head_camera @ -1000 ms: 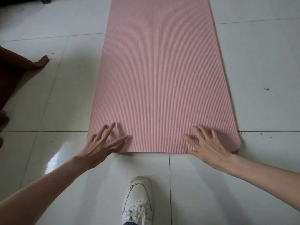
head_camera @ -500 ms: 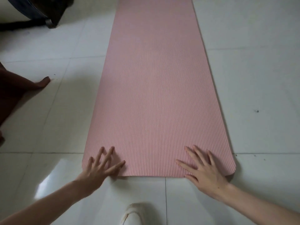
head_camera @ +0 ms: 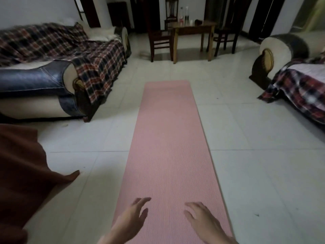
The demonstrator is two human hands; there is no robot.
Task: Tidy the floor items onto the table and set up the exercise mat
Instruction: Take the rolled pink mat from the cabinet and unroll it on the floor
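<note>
A long pink ribbed exercise mat (head_camera: 168,147) lies unrolled and flat on the white tiled floor, running away from me toward the far table. My left hand (head_camera: 131,221) hovers over the mat's near left part, fingers spread, holding nothing. Over the near right part my right hand (head_camera: 204,221) is also spread and empty. Whether the palms touch the mat I cannot tell. A wooden table (head_camera: 193,27) stands at the far end with bottles (head_camera: 183,14) and small items on it.
A sofa (head_camera: 52,71) draped in a plaid blanket stands at the left, another sofa (head_camera: 295,67) at the right. Dark wooden chairs (head_camera: 158,37) flank the table. A brown cloth (head_camera: 22,173) hangs at my near left. Bare tiles lie on both sides of the mat.
The view has lifted from the mat's near edge to the whole room. Both hands have left the edge and now sit further in over the mat.
</note>
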